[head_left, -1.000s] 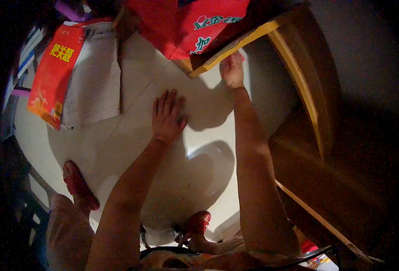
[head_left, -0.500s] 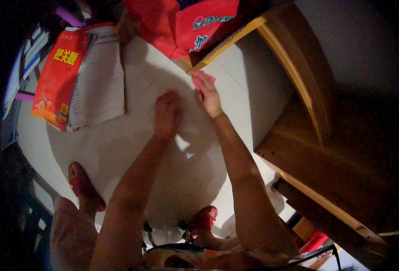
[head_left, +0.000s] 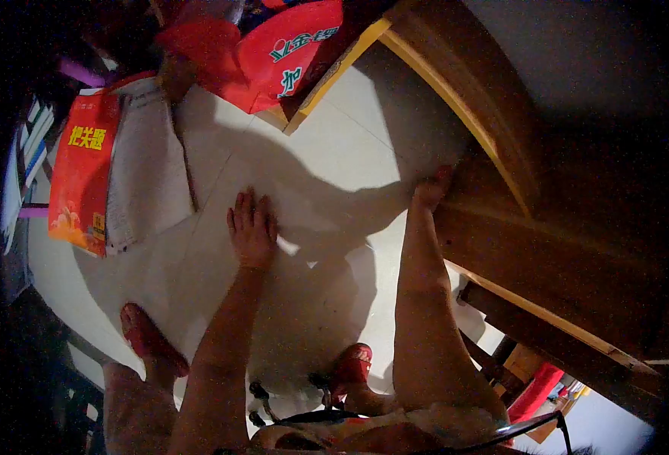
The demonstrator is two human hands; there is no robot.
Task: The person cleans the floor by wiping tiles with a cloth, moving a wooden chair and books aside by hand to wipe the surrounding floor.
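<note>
My left hand [head_left: 252, 236] is open above the pale tiled floor [head_left: 220, 140], its fingers spread and nothing in them. Whether it touches the tiles I cannot tell. Over to the right, my right hand [head_left: 431, 189] is in shadow beside the brown wooden furniture [head_left: 516, 235], close to the foot of its curved edge. Its fingers look curled inward; what they hold, if anything, is too dark to make out. Left of my left hand lies a red and orange book [head_left: 84, 174] with yellow characters, against an opened stack of printed pages [head_left: 146, 167].
A red fabric bag [head_left: 289, 61] with printed characters rests at the top by a yellow-edged wooden board [head_left: 339, 76]. More books [head_left: 37, 136] stand at the far left. My feet in red slippers [head_left: 151, 341] [head_left: 352, 369] are on the floor below.
My right hand has moved right and down from the board's corner to the furniture; the pink piece under its fingers no longer shows. My left hand has shifted left and down, fingers now spread.
</note>
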